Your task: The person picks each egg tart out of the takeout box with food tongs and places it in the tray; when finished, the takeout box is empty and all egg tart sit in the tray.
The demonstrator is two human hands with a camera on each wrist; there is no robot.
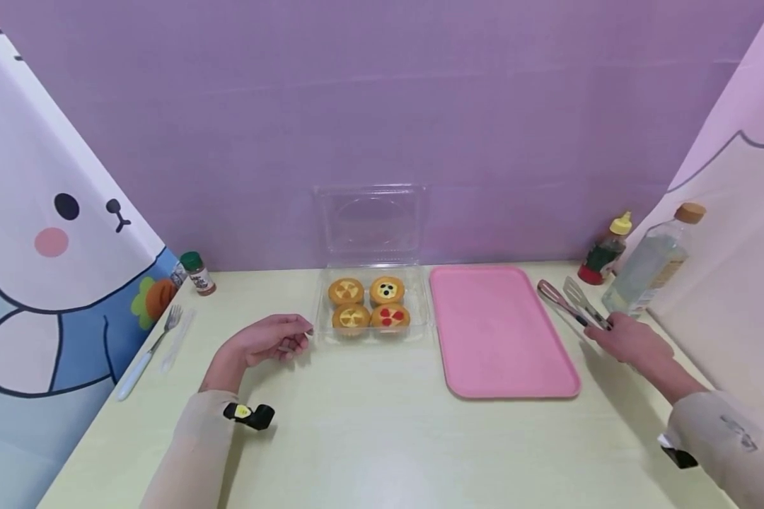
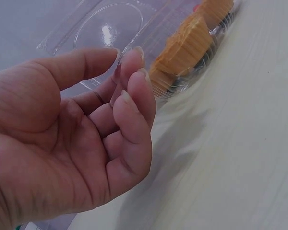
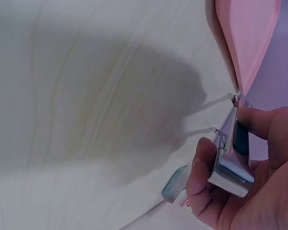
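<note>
Head view: the right hand (image 1: 633,343) is clamped on the metal tongs (image 1: 566,306), gripping them at the joined end. The tongs are at the right side of the table (image 1: 388,438), between the pink tray (image 1: 503,339) and the cork-topped bottle (image 1: 652,265), with their two heads spread apart and aimed away from the person. The right wrist view is dim, so whether the heads touch the table cannot be confirmed.

The left hand (image 1: 270,339) lies just beside the clear container (image 1: 423,311) of tarts (image 1: 390,318), fingers loosely curled, nothing held.

Handling, as judged: light, stiff along the arms, springy at the bend, not fragile. Smooth metal may slide in the fingers; the dark grip pads (image 3: 240,138) appear the sounder hold, thumb and fingers on opposite arms.

Clearances: the tray's raised rim is close on the left and could catch a head. The bottle and sauce bottle (image 1: 601,249) stand close on the far right. The near side of the table offers the widest room.
</note>
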